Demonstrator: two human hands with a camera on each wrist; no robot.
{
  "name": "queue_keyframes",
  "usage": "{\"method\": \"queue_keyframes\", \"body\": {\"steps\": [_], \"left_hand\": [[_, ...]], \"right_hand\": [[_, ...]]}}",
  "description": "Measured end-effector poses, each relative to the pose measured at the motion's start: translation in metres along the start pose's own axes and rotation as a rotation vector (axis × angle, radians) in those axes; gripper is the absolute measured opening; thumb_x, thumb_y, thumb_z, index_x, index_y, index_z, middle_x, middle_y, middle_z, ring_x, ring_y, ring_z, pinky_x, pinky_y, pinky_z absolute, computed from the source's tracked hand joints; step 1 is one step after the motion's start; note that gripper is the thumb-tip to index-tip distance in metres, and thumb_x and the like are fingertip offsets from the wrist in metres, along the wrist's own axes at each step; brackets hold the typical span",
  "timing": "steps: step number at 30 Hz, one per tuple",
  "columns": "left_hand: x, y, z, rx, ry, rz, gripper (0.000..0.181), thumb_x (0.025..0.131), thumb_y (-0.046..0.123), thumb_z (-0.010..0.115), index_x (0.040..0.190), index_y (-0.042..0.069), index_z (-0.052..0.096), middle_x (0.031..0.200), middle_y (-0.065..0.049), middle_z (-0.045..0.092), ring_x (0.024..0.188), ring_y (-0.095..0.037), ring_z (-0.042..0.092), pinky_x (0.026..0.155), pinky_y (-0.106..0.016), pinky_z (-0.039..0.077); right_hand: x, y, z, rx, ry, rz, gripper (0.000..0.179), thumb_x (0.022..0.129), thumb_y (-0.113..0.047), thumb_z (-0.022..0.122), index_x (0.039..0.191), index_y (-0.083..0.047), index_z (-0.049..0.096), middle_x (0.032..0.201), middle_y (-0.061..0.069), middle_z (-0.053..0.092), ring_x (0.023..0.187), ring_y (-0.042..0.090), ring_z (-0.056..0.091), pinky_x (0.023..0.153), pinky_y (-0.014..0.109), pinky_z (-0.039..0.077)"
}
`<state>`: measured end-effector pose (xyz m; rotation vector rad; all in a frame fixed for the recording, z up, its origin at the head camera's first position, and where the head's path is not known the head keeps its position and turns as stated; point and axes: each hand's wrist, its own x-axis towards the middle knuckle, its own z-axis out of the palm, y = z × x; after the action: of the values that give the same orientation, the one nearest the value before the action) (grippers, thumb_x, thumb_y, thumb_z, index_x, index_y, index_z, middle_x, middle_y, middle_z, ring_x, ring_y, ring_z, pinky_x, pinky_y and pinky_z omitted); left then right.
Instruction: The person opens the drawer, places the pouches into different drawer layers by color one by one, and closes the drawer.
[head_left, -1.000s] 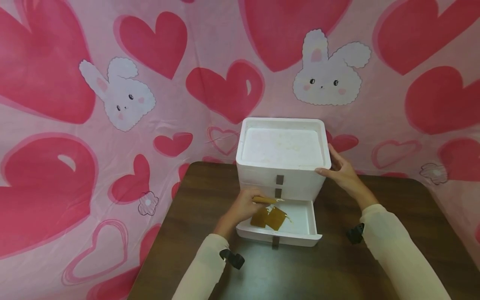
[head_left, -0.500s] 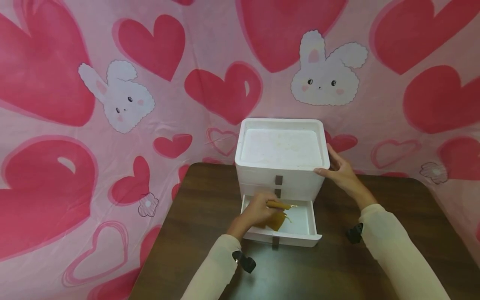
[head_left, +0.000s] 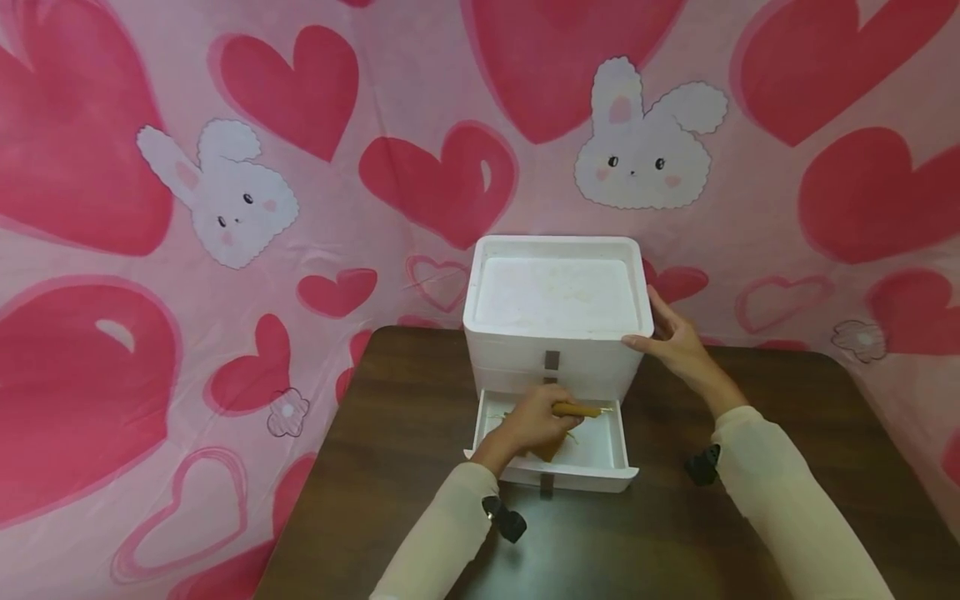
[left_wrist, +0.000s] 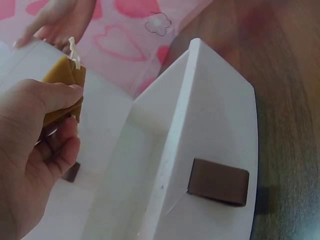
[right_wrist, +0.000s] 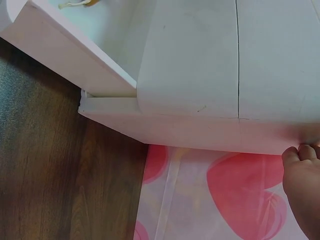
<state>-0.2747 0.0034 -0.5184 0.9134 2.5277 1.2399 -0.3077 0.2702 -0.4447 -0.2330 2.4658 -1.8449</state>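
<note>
My left hand (head_left: 531, 422) is over the pulled-out bottom drawer (head_left: 592, 478) of a white drawer unit (head_left: 502, 352). Between thumb and fingers it pinches a folded mustard-brown pouch (left_wrist: 62, 74) with a pale cord sticking out of its end. Another pouch of the same colour (head_left: 551, 451) lies in the drawer, mostly hidden under the hand. My right hand (head_left: 681, 350) holds the unit's upper right front corner, thumb at the front and fingers along the side. Its curled fingers show at the unit's side in the right wrist view.
The drawer unit stands on a dark wooden table (head_left: 405, 417), close to a pink heart-and-bunny backdrop (head_left: 420, 83). Its top is a shallow rimmed tray (head_left: 555, 292). Brown tabs (left_wrist: 220, 182) serve as drawer pulls. The upper drawers are closed.
My left hand has moved to the right over the open drawer with the pouch, covering more of the pouches inside. My right hand keeps its hold on the unit's corner.
</note>
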Motion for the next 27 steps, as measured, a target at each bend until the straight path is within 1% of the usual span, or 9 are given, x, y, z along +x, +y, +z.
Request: {"method": "queue_keyframes", "body": {"steps": [3,6,10,13,17,20,24,27], "left_hand": [[0.004,0.0,0.005,0.011,-0.024,-0.031,0.008,0.091,0.017,0.075,0.098,0.015,0.078,0.093,0.004,0.072,0.077,-0.002,0.055,0.071,-0.015,0.048],[0.008,0.0,0.008,0.022,-0.045,-0.039,0.008,0.092,0.018,0.075,0.099,0.016,0.078,0.094,0.004,0.072,0.078,-0.002,0.055,0.072,-0.015,0.047],[0.014,-0.001,0.012,0.041,-0.057,-0.012,0.008,0.092,0.017,0.074,0.099,0.015,0.077,0.094,0.003,0.072,0.078,-0.003,0.054,0.072,-0.015,0.046],[0.018,-0.003,0.016,0.035,-0.063,0.002,0.009,0.092,0.015,0.074,0.1,0.012,0.078,0.094,0.001,0.073,0.078,-0.004,0.054,0.072,-0.015,0.047],[0.021,-0.006,0.021,0.016,-0.078,-0.006,0.01,0.092,0.013,0.074,0.101,0.011,0.079,0.095,0.001,0.074,0.079,-0.003,0.055,0.075,-0.014,0.049],[0.023,-0.006,0.024,0.024,-0.092,0.0,0.011,0.092,0.013,0.074,0.101,0.012,0.079,0.096,0.002,0.074,0.079,-0.003,0.055,0.075,-0.013,0.048],[0.025,-0.007,0.026,0.032,-0.1,0.016,0.01,0.092,0.012,0.073,0.1,0.012,0.079,0.096,0.002,0.074,0.079,-0.004,0.055,0.074,-0.012,0.047],[0.024,-0.009,0.028,0.046,-0.1,0.019,0.01,0.091,0.013,0.074,0.1,0.013,0.079,0.096,0.003,0.074,0.082,-0.004,0.058,0.078,-0.012,0.049]], "right_hand": [[0.0,0.001,0.0,-0.007,0.001,0.004,0.098,0.093,-0.015,0.073,0.164,-0.034,0.007,0.174,0.008,0.01,0.157,0.044,0.017,0.118,0.063,0.029],[0.0,0.001,0.0,-0.012,0.001,0.001,0.098,0.093,-0.015,0.073,0.164,-0.033,0.007,0.173,0.01,0.01,0.157,0.045,0.017,0.118,0.064,0.029],[0.0,0.002,-0.001,-0.006,0.0,-0.004,0.098,0.093,-0.014,0.073,0.164,-0.033,0.007,0.173,0.01,0.01,0.157,0.044,0.017,0.118,0.064,0.029],[0.001,0.002,-0.001,-0.005,0.001,-0.012,0.098,0.093,-0.013,0.072,0.164,-0.032,0.007,0.173,0.01,0.012,0.156,0.044,0.018,0.118,0.064,0.029],[0.003,0.002,-0.001,-0.008,-0.001,-0.022,0.097,0.093,-0.012,0.072,0.164,-0.031,0.008,0.173,0.01,0.013,0.156,0.044,0.02,0.118,0.062,0.029],[0.003,0.002,-0.001,-0.009,-0.005,-0.026,0.097,0.093,-0.011,0.072,0.164,-0.03,0.008,0.173,0.009,0.013,0.156,0.043,0.02,0.118,0.059,0.029],[0.002,0.001,-0.001,-0.009,-0.001,-0.011,0.097,0.093,-0.013,0.072,0.164,-0.031,0.008,0.173,0.008,0.012,0.157,0.041,0.019,0.118,0.056,0.029],[0.0,0.001,-0.001,-0.019,0.005,0.003,0.097,0.093,-0.014,0.073,0.164,-0.031,0.008,0.173,0.008,0.011,0.157,0.042,0.019,0.117,0.055,0.03]]}}
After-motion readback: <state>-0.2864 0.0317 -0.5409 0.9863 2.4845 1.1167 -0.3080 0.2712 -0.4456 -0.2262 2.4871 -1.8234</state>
